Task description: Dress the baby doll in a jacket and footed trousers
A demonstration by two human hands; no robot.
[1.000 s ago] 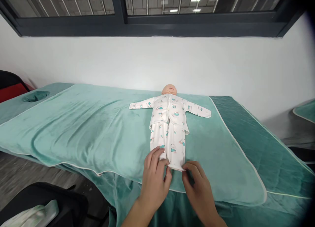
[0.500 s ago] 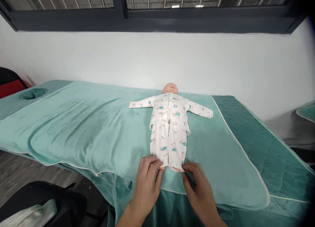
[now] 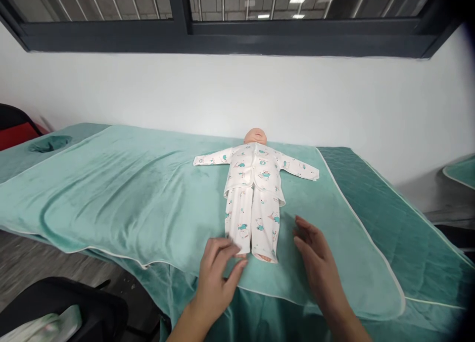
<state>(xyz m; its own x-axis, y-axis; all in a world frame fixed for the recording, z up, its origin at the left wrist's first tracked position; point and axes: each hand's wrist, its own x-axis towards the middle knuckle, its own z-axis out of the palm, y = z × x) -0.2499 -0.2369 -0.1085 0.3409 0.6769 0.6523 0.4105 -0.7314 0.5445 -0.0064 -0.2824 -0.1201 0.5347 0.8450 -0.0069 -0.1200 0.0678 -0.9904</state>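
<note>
A baby doll (image 3: pixel 255 135) lies on its back on a light green blanket, its head toward the wall. It wears a white printed jacket (image 3: pixel 254 168) with both sleeves stretched out sideways. Below that are matching printed trousers (image 3: pixel 264 223), legs straight toward me, with a bit of foot showing at the cuffs. My left hand (image 3: pixel 218 268) is at the cuff on the left, thumb and fingers apart; whether a fingertip touches the cloth I cannot tell. To the right of the trousers, my right hand (image 3: pixel 315 255) hovers over the blanket, fingers apart, holding nothing.
The light green blanket (image 3: pixel 156 198) covers most of a padded bed (image 3: pixel 374 208) against a white wall (image 3: pixel 222 94). A dark-framed window (image 3: pixel 297 37) is above. A black chair (image 3: pixel 92 307) with cloth items stands at the lower left. The bed has a face hole (image 3: pixel 50 143) at far left.
My right hand has let go of the trouser cuff and moved right and upward. My left hand has loosened and shifted slightly left. The doll lies as before.
</note>
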